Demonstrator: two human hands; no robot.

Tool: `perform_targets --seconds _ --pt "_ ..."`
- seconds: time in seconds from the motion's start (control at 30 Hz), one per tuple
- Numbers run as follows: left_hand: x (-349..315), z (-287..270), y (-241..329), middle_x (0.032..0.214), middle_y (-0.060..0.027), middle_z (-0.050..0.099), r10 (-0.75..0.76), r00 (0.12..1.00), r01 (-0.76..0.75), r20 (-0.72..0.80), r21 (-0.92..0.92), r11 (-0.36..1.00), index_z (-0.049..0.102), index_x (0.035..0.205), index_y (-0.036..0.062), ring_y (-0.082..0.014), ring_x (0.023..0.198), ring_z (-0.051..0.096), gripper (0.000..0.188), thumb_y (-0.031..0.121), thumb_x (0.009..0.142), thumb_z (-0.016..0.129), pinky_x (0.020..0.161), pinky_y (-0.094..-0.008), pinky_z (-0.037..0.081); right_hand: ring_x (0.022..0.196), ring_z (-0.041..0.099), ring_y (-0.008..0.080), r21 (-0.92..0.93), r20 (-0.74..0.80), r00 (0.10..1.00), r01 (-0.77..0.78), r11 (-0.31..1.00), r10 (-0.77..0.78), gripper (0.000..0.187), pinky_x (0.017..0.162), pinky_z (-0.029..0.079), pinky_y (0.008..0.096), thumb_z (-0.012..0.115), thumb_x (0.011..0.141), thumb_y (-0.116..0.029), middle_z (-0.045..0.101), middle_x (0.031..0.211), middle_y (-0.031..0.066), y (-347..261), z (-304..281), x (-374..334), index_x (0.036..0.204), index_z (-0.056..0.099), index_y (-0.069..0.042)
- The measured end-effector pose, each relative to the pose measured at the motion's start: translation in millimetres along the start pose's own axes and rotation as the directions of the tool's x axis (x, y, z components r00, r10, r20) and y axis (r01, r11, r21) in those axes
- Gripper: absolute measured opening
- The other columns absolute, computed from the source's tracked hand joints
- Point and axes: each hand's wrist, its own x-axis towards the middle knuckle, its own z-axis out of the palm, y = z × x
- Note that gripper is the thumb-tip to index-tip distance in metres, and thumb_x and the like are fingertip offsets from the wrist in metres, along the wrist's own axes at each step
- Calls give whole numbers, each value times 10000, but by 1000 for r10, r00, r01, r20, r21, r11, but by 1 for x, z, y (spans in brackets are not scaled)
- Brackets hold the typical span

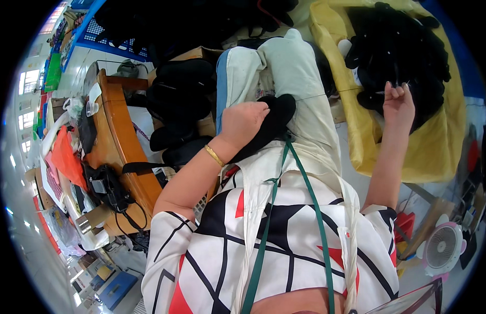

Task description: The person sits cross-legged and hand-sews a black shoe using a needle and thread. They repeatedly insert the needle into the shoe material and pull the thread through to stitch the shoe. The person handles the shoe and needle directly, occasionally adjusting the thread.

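My left hand (245, 124) is closed around a soft black shoe-shaped piece (281, 111), which rests on my lap over the pale apron (300, 68). Its rounded end points away from me, up and to the right. A thin dark thread (312, 97) runs from the piece across my right knee toward my right hand (398, 102). That hand is raised out to the right, fingers pinched together at the thread's line; a needle, if any, is too small to make out. Behind it lies a heap of similar black pieces (397, 47) in a yellow sack (352, 138).
More black pieces (183, 86) are stacked left of my knees, beside a wooden stool (115, 136). A black bag (109, 188) lies on the left. A blue crate (125, 47) stands at the far left, and a white-and-pink fan (442, 248) at the lower right.
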Motion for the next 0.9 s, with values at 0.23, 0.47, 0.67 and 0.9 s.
perform_targets --seconds 0.23,0.47,0.67,0.9 --pt "9 7 -1 822 -64 660 2 998 -6 69 65 998 696 823 111 -287 800 648 98 206 849 699 649 -402 509 623 454 117 -250 344 938 136 958 -44 89 824 592 381 558 993 -73 442 709 2 -56 80 -25 963 577 9" --pt "11 6 2 847 -55 609 22 999 -24 46 38 999 706 812 91 -276 861 622 106 190 848 691 701 -387 508 657 543 160 -153 341 781 595 789 -523 180 953 542 438 504 1002 -39 531 719 71 -124 113 17 829 521 7" --pt "3 20 -30 858 -61 655 -280 954 299 105 -308 903 723 865 40 -195 752 619 143 172 895 676 671 -312 483 805 635 167 -705 648 762 602 376 -4 104 867 537 331 608 973 -114 653 867 54 18 125 -45 915 640 -35" --pt "4 31 -37 778 8 666 -433 847 526 309 -612 591 725 903 -9 -69 698 561 195 183 916 694 648 -233 448 931 634 265 -242 681 269 961 -138 681 78 729 526 399 601 857 -82 630 908 55 129 95 -82 915 648 -107"
